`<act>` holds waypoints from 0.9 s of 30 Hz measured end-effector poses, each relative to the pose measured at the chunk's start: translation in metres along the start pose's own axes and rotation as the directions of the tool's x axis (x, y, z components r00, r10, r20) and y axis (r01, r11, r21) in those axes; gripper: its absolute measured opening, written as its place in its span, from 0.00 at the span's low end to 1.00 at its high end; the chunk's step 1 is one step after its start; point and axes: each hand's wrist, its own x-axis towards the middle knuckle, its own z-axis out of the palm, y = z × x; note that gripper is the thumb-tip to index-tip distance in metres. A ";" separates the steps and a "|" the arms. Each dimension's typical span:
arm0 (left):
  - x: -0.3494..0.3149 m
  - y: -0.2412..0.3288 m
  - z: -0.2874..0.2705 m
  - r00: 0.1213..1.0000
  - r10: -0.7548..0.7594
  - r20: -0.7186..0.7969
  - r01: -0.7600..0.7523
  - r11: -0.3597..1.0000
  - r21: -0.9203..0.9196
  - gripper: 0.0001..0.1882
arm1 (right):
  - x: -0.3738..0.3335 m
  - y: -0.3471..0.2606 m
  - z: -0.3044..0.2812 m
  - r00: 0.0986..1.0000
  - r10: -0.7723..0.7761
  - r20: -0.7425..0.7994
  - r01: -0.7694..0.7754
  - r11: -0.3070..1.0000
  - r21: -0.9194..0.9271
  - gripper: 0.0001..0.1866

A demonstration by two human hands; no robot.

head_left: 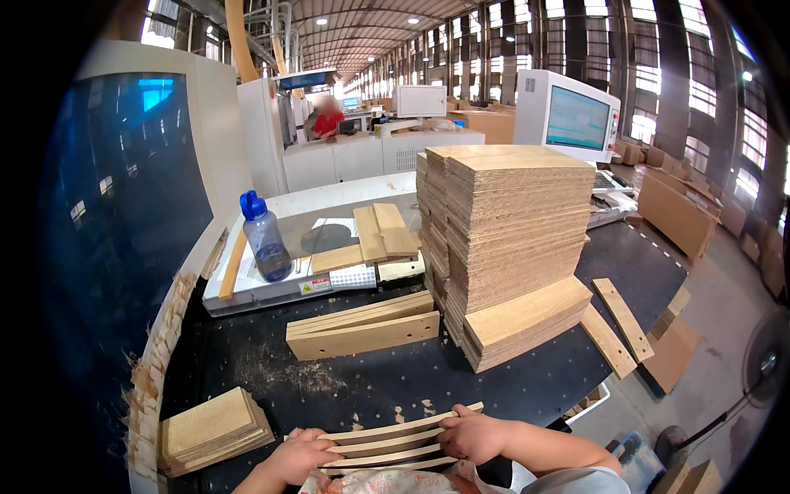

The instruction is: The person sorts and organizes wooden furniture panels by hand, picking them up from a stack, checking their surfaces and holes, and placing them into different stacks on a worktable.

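Several narrow wooden boards (387, 431) lie side by side close to my body, at the near edge of the black table. My left hand (306, 454) grips their left ends, with its fingers bent over the boards. At the right ends, my right hand (473, 435) is closed around the same boards. Beyond them, a few drilled wooden boards (366, 336) stand on edge. A tall stack of boards (518, 222) rises to the right of these, with a lower pile (527, 321) against its front. At the near left sits a short stack of boards (212, 428).
A blue water bottle (266, 239) stands on the white machine ledge (247, 294), beside some loose boards (383, 230). Two drilled strips (623, 317) lie at the table's right edge. A monitor (568, 115) stands behind the stack, and a fan (765, 362) at far right. A person in red (327, 123) is in the background.
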 end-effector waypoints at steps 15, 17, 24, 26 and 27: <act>0.006 0.008 0.003 0.980 -0.124 0.153 0.130 0.991 -0.029 0.28 | -0.011 -0.009 -0.022 0.995 0.056 0.079 -0.060 0.997 0.047 0.09; 0.011 0.007 0.014 0.975 -0.120 0.189 0.134 0.989 -0.063 0.26 | -0.010 -0.004 -0.012 0.986 0.094 0.135 -0.099 0.994 0.033 0.09; 0.037 0.012 0.014 0.971 -0.058 0.234 0.032 0.993 0.111 0.27 | -0.013 0.001 0.009 0.999 0.045 -0.029 -0.042 0.996 0.081 0.08; 0.040 0.010 0.015 0.960 -0.061 0.274 0.034 0.994 0.102 0.27 | -0.011 0.001 0.012 0.999 0.023 -0.023 -0.022 0.997 0.068 0.08; 0.041 0.009 0.018 0.954 -0.060 0.293 0.032 0.995 0.096 0.27 | -0.010 0.001 0.010 1.000 0.016 -0.018 -0.014 0.998 0.061 0.08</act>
